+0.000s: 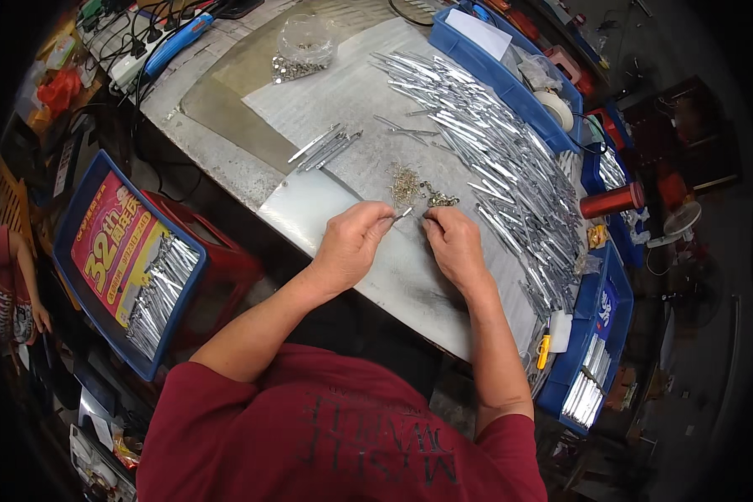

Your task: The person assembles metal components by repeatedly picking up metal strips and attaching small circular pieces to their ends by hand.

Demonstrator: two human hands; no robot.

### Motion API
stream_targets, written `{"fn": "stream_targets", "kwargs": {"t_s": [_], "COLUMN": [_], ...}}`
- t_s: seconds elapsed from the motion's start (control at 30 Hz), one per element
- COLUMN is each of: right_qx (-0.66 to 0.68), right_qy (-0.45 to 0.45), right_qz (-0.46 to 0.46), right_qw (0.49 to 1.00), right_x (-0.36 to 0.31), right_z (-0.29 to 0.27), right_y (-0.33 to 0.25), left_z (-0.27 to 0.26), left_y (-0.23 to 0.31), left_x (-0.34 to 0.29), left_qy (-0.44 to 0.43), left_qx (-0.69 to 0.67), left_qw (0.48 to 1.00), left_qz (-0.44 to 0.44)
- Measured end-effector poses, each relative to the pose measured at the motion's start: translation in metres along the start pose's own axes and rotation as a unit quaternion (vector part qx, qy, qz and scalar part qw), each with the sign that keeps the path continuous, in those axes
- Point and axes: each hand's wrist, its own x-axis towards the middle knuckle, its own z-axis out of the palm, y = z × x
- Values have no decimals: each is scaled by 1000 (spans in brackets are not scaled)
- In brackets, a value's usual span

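Over the near part of the worktable, my left hand (351, 243) is closed in a pinch on a thin silver metal strip (403, 214), whose tip sticks out toward the right. Just across from that tip, my right hand (458, 247) has thumb and fingers pressed together; whatever they hold is too small to make out. Beyond my fingertips lie a heap of tiny brass-coloured pins (405, 184) and a cluster of small round metal parts (442, 199). A large pile of silver metal strips (498, 159) spreads to the right. Several similar pieces (326, 147) lie apart at left.
A clear plastic bag of small parts (303, 63) sits at the back. Blue bins (194, 289) with metal strips stand left and right. A yellow-handled tool (544, 350) lies by the right edge, a blue power screwdriver (178, 43) back left. Another person (21, 284) is far left.
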Motion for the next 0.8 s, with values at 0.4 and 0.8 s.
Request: {"fn": "stream_targets", "kwargs": {"t_s": [0.4,0.8], "right_qx": [-103,11], "right_qy": [-86,-25], "right_qz": [3,77], "right_qw": [991,997], "right_x": [19,10], "right_z": [6,0], "right_y": [-4,-11], "left_z": [0,2], "left_y": [1,-4], "left_x": [0,-2], "left_qy": [14,11], "left_qx": [16,-27], "left_qw": [999,1000], "left_qz": [47,-1]}}
